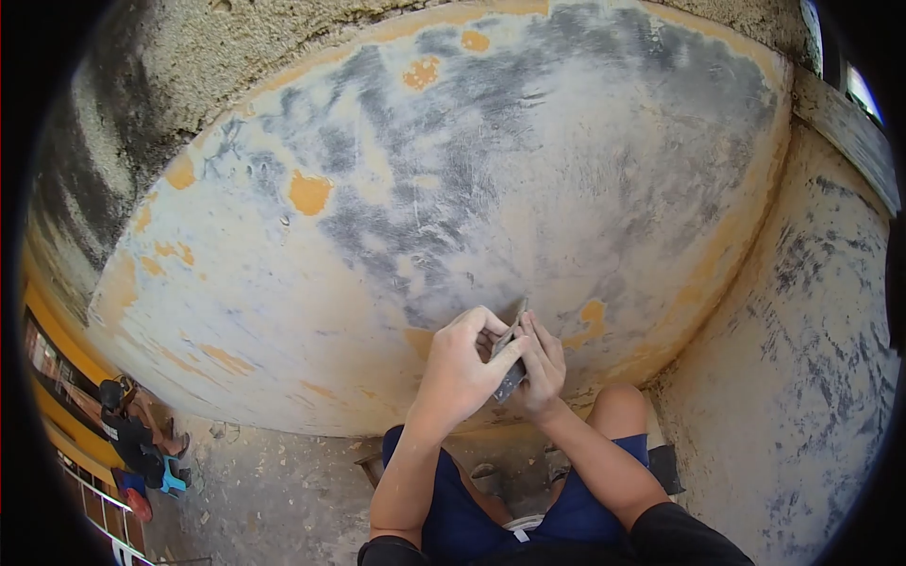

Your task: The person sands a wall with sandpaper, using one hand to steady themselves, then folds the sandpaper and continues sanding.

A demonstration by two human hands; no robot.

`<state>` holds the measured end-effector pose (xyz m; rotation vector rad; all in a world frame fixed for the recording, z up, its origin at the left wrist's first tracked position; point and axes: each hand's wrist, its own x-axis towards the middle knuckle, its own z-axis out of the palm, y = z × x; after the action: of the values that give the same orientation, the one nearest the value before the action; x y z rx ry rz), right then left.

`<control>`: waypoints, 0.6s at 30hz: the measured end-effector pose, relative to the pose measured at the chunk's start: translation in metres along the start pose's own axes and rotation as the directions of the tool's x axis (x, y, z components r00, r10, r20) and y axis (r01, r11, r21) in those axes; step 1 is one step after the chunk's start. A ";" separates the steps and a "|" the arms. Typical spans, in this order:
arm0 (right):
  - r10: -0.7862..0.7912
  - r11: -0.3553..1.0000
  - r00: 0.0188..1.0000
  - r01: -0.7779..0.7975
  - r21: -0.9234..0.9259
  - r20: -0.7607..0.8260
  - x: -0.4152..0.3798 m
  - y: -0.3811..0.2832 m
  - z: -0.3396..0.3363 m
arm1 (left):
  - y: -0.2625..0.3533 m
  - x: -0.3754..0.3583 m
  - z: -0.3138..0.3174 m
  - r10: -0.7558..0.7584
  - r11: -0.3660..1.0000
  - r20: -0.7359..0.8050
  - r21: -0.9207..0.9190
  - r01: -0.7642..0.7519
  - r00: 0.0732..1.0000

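Together, my left hand (464, 366) and right hand (542, 366) pinch a small grey block (510, 379) just in front of the patchy wall (528, 189), near its lower middle; my left fingers curl while the right ones lie straighter. Left of the wall's lower edge, another person (132, 429) sits on a blue stool (172, 477).

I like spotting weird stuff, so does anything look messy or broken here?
Yes: the big wall ahead is blotchy, with dark grey smears and orange patches on its pale surface. It looks odd because the colour is so uneven.
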<state>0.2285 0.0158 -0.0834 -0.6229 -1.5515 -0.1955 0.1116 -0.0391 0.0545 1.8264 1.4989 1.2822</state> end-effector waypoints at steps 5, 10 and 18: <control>0.129 0.983 0.986 -0.113 0.145 -0.105 0.007 0.004 -0.013 | 0.028 0.009 0.006 0.065 0.990 0.123 0.120 -0.080 0.990; 0.142 0.987 0.976 -0.127 0.096 -0.164 0.018 0.009 -0.027 | 0.054 0.054 -0.012 0.534 0.747 -0.207 0.570 -0.342 0.820; 0.444 0.881 0.895 -0.429 0.200 -0.037 0.001 0.003 -0.048 | 0.084 0.133 -0.059 0.875 0.234 -0.118 0.952 -0.197 0.469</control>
<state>0.2714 -0.0051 -0.0788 -0.7882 -1.2927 0.2633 0.1008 0.0458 0.1986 3.1219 2.1891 1.8990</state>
